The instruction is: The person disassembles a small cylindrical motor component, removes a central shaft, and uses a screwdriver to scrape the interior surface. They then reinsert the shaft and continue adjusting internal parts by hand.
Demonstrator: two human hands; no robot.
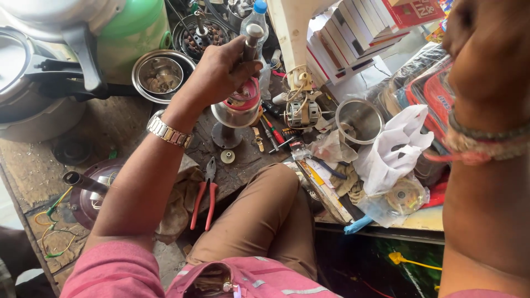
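Reaching forward, left hand [221, 69] fingers wrap metal handle [252, 41]; right hand [480, 49] unclear.

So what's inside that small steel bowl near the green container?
The steel bowl holds a few small metal parts, dull grey and heaped near its middle; they are too small to identify. Its bottom under them is hidden. The left hand grips a metal handle beside it.

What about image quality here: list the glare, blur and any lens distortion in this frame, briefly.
Head view: daylight blows out the white plastic bag and the stacked books; glare glints on the steel bowl and the wristwatch; the right hand is close to the lens, soft and shadowed; the left hand on the metal tool is sharp; the wide lens bends the edges.
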